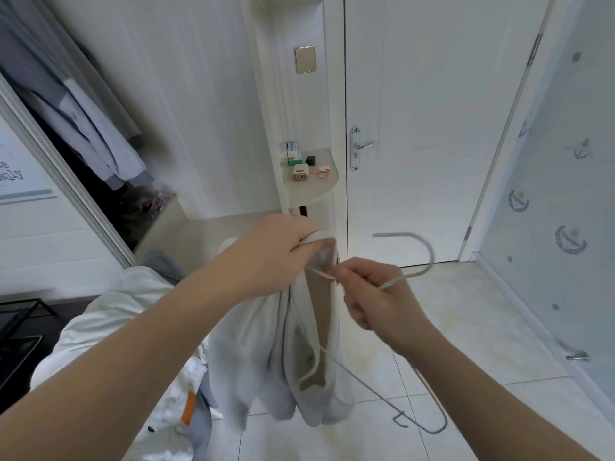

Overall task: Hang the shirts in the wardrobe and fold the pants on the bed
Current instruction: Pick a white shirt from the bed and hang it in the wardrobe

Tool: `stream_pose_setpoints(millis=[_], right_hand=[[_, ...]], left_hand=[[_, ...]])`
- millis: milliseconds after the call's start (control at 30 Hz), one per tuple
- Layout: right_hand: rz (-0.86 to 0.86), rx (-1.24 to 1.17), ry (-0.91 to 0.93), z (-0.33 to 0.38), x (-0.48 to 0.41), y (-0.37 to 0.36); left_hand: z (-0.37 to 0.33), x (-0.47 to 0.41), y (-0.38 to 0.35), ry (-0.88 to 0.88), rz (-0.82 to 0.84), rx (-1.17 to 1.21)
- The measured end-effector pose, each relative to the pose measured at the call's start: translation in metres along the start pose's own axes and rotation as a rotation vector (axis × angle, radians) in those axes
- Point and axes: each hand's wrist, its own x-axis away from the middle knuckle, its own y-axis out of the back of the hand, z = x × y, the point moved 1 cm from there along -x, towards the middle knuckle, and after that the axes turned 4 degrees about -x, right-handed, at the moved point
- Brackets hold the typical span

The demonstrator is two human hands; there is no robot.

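A white shirt hangs in front of me, gathered at its collar. My left hand grips the collar edge from above. My right hand pinches the neck of a grey wire hanger, whose hook curves up to the right. The hanger's lower frame slants down to the right below the shirt, and one arm runs inside the collar opening. The open wardrobe is at the left, with pale blue and grey shirts hanging inside.
A heap of white and grey clothes lies at the lower left. A small corner shelf with little boxes sticks out beside a closed white door. A frosted glass panel stands at the right. Tiled floor lies below.
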Motion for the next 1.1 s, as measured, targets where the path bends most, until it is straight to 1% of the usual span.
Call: stream_pose_setpoints(millis=[67, 100, 200, 267, 333, 400, 500, 600, 667, 767, 867, 1000, 1033, 1100], right_hand=[[0.002, -0.028, 0.026, 0.001, -0.001, -0.001], [0.018, -0.034, 0.009, -0.003, 0.000, -0.008], [0.094, -0.050, -0.123, -0.019, 0.001, -0.028], [0.123, -0.048, -0.143, -0.019, 0.000, -0.029], [0.128, -0.053, -0.127, -0.018, -0.001, -0.023], [0.139, -0.063, -0.133, -0.020, 0.000, -0.019], [0.150, -0.004, -0.180, -0.025, -0.002, -0.013], [0.141, 0.055, -0.189, -0.022, -0.009, 0.007], [0.144, 0.039, -0.173, -0.015, -0.013, 0.025], [0.232, 0.105, -0.141, -0.001, -0.020, 0.040], [0.300, 0.181, -0.108, 0.004, -0.029, 0.038], [0.358, 0.376, -0.115, -0.016, -0.040, -0.006], [0.341, 0.401, -0.110, -0.024, -0.039, -0.019], [0.242, 0.356, -0.083, -0.037, -0.034, -0.034]], left_hand=[[0.000, 0.000, -0.003, 0.029, 0.012, -0.006], [-0.003, -0.001, -0.004, 0.035, 0.005, 0.000], [-0.006, -0.004, -0.011, 0.092, -0.021, 0.113], [-0.002, -0.005, -0.016, 0.148, 0.021, 0.161], [0.004, -0.005, -0.024, 0.209, 0.068, 0.161], [0.010, -0.005, -0.031, 0.277, 0.081, 0.206], [0.018, -0.006, -0.023, 0.321, 0.027, 0.256], [0.047, -0.005, -0.002, 0.397, -0.054, 0.230], [0.069, -0.002, 0.012, 0.439, -0.004, 0.210], [0.082, 0.000, 0.022, 0.423, 0.091, 0.113], [0.075, -0.004, 0.020, 0.323, 0.151, 0.000], [0.052, -0.006, 0.014, 0.173, 0.140, 0.010], [0.048, -0.007, 0.013, 0.152, 0.130, 0.019], [0.045, -0.006, 0.009, 0.175, 0.113, 0.030]])
